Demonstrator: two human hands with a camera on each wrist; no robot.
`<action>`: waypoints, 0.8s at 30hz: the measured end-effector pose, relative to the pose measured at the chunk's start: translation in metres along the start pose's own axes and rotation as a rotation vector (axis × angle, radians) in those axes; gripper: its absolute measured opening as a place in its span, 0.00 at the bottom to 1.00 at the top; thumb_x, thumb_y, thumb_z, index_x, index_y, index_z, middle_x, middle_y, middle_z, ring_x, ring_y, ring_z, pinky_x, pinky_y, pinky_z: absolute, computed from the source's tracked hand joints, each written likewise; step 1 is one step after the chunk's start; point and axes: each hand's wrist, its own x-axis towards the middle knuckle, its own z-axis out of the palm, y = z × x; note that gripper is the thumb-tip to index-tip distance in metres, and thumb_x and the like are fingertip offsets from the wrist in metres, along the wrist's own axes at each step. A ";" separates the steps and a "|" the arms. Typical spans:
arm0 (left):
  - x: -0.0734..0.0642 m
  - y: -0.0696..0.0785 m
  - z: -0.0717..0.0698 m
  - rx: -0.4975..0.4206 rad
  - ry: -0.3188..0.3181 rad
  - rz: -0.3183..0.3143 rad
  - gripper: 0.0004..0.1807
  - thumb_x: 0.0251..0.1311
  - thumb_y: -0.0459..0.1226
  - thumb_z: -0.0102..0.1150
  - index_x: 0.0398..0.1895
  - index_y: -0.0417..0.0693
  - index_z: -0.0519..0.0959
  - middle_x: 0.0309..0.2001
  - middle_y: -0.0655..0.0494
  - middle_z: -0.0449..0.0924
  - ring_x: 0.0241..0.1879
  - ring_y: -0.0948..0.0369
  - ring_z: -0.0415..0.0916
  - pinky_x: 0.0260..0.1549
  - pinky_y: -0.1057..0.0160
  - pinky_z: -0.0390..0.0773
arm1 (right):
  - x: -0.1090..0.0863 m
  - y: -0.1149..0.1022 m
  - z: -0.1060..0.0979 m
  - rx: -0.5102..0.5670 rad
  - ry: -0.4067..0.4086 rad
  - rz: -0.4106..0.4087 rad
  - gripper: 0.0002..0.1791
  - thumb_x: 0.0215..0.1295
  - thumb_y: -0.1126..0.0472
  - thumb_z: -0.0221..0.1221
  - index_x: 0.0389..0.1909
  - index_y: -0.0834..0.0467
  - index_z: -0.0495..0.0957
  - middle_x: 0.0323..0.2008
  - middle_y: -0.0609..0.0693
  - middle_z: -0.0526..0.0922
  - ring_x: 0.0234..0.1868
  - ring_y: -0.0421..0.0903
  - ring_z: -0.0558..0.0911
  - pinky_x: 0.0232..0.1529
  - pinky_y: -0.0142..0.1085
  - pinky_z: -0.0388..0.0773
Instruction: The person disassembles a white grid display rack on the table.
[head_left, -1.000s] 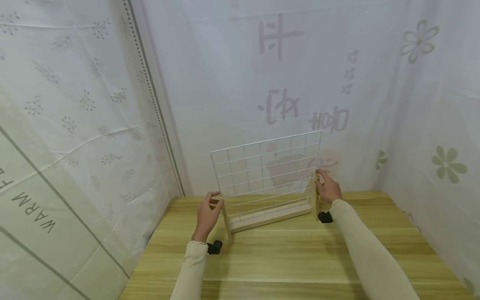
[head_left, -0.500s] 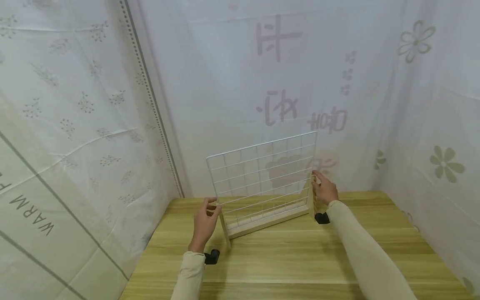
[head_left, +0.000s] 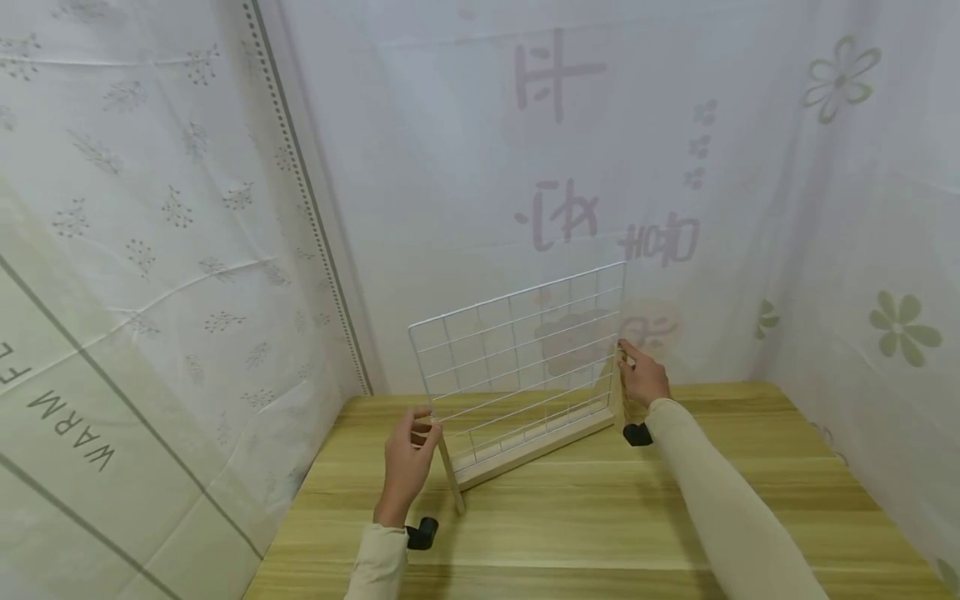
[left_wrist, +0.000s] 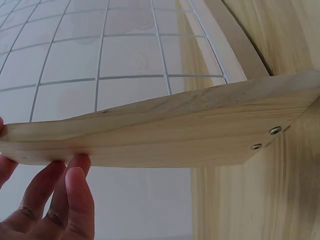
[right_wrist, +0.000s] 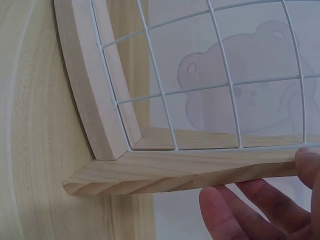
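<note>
A rack with a white wire grid [head_left: 517, 350] stands on the table in the head view, its wooden base bar [head_left: 536, 450] slanting up to the right. My left hand [head_left: 408, 454] grips the upper end of the left wooden side board [left_wrist: 150, 132], with fingertips along its edge in the left wrist view. Two screw heads show near that board's lower end. At the other end, my right hand [head_left: 643, 377] pinches the right side board [right_wrist: 200, 170] near its top. In the right wrist view the thumb lies on its front edge, several fingers behind.
The wood-grain table [head_left: 570, 533] meets a printed white curtain [head_left: 450, 167] at the back, with more curtain on the left and right. A black wrist camera [head_left: 422, 533] sits under the left wrist, another [head_left: 637, 433] under the right.
The rack has turned: its left end has come toward me and slightly left, and its right end has shifted a little left. Both hands keep hold and move with it.
</note>
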 end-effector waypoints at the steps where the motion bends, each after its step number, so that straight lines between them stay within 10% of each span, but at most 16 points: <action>1: -0.002 0.000 0.000 0.002 0.006 0.009 0.16 0.70 0.41 0.60 0.57 0.50 0.77 0.43 0.47 0.84 0.36 0.56 0.80 0.33 0.66 0.80 | 0.000 -0.002 0.001 -0.004 -0.004 0.003 0.29 0.81 0.56 0.45 0.78 0.53 0.56 0.52 0.73 0.81 0.15 0.42 0.67 0.17 0.34 0.65; 7: -0.013 0.002 -0.004 -0.008 0.034 0.029 0.14 0.68 0.40 0.61 0.55 0.49 0.79 0.41 0.49 0.85 0.36 0.56 0.81 0.36 0.67 0.80 | 0.004 -0.009 0.006 -0.031 -0.028 -0.004 0.29 0.81 0.56 0.44 0.79 0.53 0.55 0.54 0.71 0.82 0.14 0.45 0.66 0.20 0.38 0.67; 11: -0.020 0.001 -0.006 0.002 0.050 0.036 0.14 0.68 0.40 0.62 0.54 0.51 0.79 0.40 0.51 0.85 0.34 0.60 0.80 0.34 0.68 0.79 | 0.005 -0.012 0.009 -0.042 -0.059 -0.010 0.30 0.80 0.54 0.45 0.80 0.52 0.53 0.57 0.71 0.80 0.38 0.60 0.84 0.35 0.47 0.78; 14: -0.025 0.000 -0.007 0.010 0.066 0.036 0.13 0.68 0.40 0.62 0.53 0.51 0.79 0.40 0.51 0.85 0.33 0.62 0.79 0.32 0.68 0.79 | 0.006 -0.014 0.010 -0.037 -0.088 -0.022 0.32 0.80 0.54 0.45 0.80 0.52 0.51 0.63 0.71 0.75 0.55 0.65 0.82 0.46 0.54 0.78; 24: -0.039 0.002 -0.010 0.022 0.112 0.061 0.12 0.67 0.40 0.63 0.52 0.49 0.80 0.40 0.52 0.84 0.32 0.63 0.79 0.30 0.69 0.78 | 0.010 -0.017 0.017 -0.009 -0.174 -0.036 0.36 0.79 0.54 0.46 0.82 0.50 0.41 0.73 0.71 0.60 0.63 0.71 0.75 0.64 0.64 0.70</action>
